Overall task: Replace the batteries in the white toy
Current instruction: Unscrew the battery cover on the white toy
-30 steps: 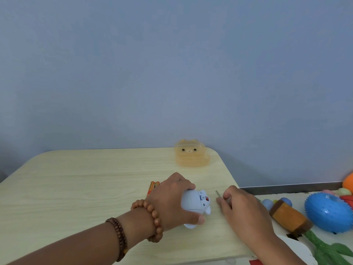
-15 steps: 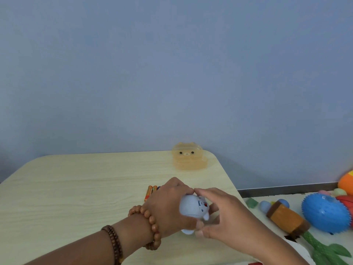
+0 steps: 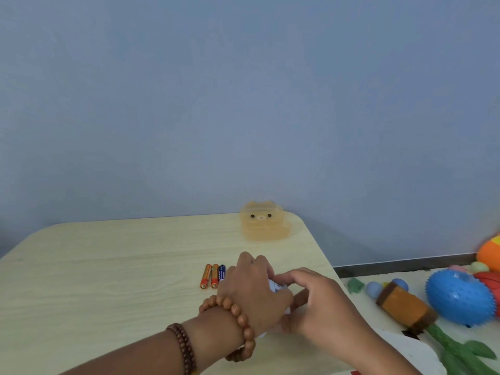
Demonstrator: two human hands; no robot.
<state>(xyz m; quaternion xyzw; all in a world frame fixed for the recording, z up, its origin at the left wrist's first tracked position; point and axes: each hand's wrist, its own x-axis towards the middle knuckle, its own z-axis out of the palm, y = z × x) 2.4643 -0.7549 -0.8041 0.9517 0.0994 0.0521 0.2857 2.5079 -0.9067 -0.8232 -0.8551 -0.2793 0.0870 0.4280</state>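
The white toy (image 3: 276, 287) is almost hidden between my two hands near the table's right edge; only a small pale patch shows. My left hand (image 3: 253, 290), with bead bracelets on its wrist, wraps over the toy from the left. From the right, my right hand (image 3: 319, 304) closes its fingers around the same toy. Three batteries lie side by side just left of my left hand: two orange batteries (image 3: 209, 276) and a blue battery (image 3: 221, 272).
A translucent orange bear-shaped box (image 3: 263, 224) stands at the far right corner of the light wooden table (image 3: 108, 266). Off the table's right side, on the floor, lie a blue spiky ball (image 3: 460, 296), an orange block toy (image 3: 403, 304) and other toys.
My right hand left the thin tool it touched on the table and came in to grip the toy. Both hands now cover the toy more, hiding its face. The batteries are more exposed.
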